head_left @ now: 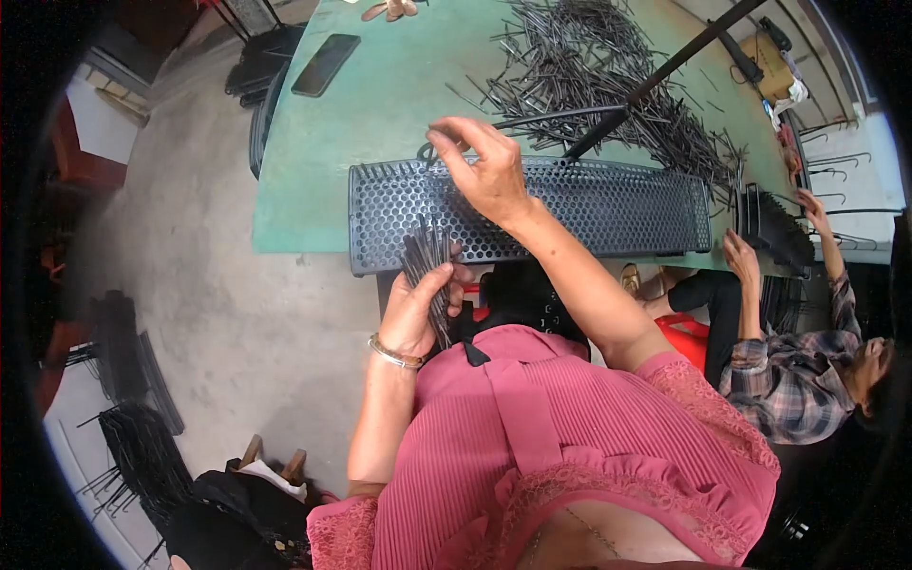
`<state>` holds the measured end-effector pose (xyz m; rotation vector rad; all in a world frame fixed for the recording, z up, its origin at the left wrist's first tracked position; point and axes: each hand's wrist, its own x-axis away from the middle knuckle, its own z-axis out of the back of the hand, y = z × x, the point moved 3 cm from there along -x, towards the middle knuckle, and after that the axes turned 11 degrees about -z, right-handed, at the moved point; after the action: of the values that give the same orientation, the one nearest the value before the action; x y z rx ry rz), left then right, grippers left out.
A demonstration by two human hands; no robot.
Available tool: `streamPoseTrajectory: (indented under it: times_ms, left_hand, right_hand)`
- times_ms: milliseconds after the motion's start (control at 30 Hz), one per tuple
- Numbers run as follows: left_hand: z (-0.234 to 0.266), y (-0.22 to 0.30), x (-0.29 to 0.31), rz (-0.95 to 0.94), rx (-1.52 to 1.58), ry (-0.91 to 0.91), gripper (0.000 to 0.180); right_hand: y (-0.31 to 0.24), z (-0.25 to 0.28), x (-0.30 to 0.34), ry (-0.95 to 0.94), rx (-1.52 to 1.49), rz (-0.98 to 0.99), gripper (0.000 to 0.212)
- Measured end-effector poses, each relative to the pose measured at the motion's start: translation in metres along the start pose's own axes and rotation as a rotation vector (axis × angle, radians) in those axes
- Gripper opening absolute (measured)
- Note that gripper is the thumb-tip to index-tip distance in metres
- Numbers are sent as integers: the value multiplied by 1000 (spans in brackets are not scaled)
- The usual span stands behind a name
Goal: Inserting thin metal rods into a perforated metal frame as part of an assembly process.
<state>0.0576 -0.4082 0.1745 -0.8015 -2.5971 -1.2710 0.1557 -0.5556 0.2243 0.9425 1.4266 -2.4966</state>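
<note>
My left hand [432,294] is closed around a bundle of thin black rods [425,252], which fan out upward in front of the near edge of a long black perforated rack [608,204]. The rack lies along the table's near edge, with a row of short prongs on its far rim. Above the rack's far left part, my right hand [484,166] is closed in a pinch, thumb and fingertips together. A small dark curled piece shows just below the thumb tip; whether the fingers hold it is hard to make out.
A heap of black rods [589,71] covers the back of the green table [304,199]. A dark post [655,81] slants over the rack. A phone [326,65] lies at back left. At right, a co-worker's hands [744,258] handle another black rack [774,228].
</note>
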Motion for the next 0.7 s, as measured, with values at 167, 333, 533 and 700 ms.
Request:
streamPoseTrajectory:
  times_ms: [167, 333, 533, 700]
  left_hand:
    - [2, -2, 3, 20, 23, -6, 32]
    - [1, -4, 4, 33, 32, -31, 31]
    - [1, -4, 5, 17, 26, -41, 30]
    - [2, -3, 6, 15, 35, -51, 30]
  right_hand:
    - [0, -6, 7, 14, 42, 17, 13]
    - [8, -11, 13, -48, 72, 17, 13]
    - [4, -14, 13, -166, 144, 9, 13]
    - [3, -15, 11, -181, 166, -1, 14]
